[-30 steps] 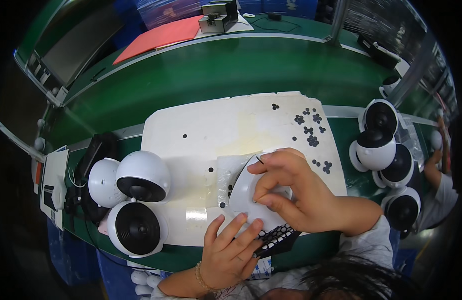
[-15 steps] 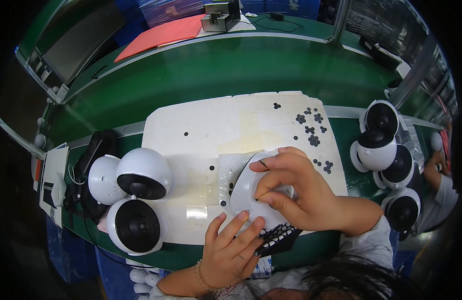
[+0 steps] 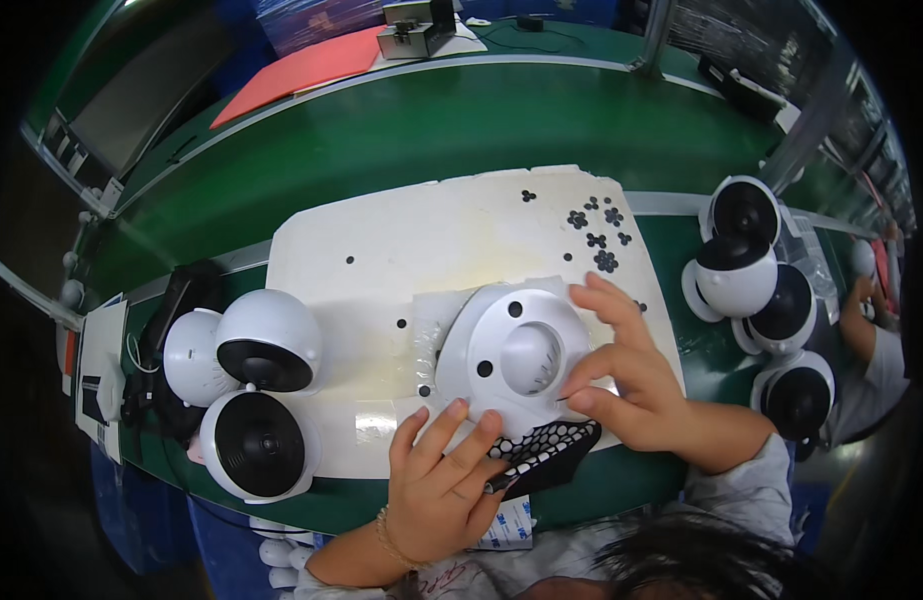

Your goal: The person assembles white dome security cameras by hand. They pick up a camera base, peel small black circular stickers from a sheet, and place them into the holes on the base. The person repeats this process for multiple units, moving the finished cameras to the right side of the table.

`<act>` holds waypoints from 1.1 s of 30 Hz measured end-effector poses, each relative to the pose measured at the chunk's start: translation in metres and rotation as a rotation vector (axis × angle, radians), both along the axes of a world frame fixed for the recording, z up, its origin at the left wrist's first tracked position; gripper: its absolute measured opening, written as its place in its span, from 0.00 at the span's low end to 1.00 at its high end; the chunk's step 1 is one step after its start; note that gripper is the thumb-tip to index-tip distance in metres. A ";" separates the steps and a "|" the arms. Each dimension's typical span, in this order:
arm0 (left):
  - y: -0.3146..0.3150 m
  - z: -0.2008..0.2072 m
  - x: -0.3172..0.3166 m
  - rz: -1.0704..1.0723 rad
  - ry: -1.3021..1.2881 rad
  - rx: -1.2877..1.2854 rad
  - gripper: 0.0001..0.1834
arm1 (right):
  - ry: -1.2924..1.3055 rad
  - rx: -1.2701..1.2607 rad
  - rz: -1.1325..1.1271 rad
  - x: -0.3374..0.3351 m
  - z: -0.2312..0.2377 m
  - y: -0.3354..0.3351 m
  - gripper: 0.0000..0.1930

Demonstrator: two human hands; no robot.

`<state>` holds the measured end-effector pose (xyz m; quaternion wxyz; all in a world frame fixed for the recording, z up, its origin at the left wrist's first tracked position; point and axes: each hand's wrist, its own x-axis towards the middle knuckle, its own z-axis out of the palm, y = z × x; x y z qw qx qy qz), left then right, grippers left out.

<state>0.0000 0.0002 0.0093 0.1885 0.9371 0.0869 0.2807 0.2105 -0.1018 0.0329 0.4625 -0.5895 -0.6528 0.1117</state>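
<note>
A white security camera (image 3: 459, 377) lies base up on bubble wrap (image 3: 428, 335) in front of me. Two black round pads (image 3: 485, 369) sit on its base ring, beside a round recess. At the base's right edge my right hand (image 3: 631, 385) has thumb and forefinger pinched on a small dark piece, its other fingers raised. My left hand (image 3: 441, 485) rests with spread fingers, fingertips at the base's near edge. Next to its thumb a black sheet with white round spots (image 3: 541, 455) pokes out from under the camera.
A worn white board (image 3: 361, 225) carries loose black dots and clusters (image 3: 606, 260). More white-and-black cameras stand left (image 3: 266, 345) and right (image 3: 736, 275). A pink-red sheet (image 3: 301, 75) and a metal box (image 3: 413, 35) lie at the back. Another person's arm (image 3: 861, 325) shows far right.
My right hand has moved from over the base to its right edge, uncovering the recess and the two black pads. My left hand stays at the near edge. The whole view has shifted slightly.
</note>
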 end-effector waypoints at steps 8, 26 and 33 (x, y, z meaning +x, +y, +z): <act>0.000 0.000 0.001 0.020 -0.056 -0.001 0.05 | 0.071 -0.073 0.067 -0.005 -0.002 0.005 0.04; -0.001 -0.002 0.003 0.029 -0.062 0.026 0.05 | 0.072 -0.032 0.070 -0.004 -0.007 0.004 0.05; -0.003 0.001 0.002 0.044 -0.070 0.018 0.06 | -0.626 0.343 -0.088 0.003 -0.022 -0.002 0.09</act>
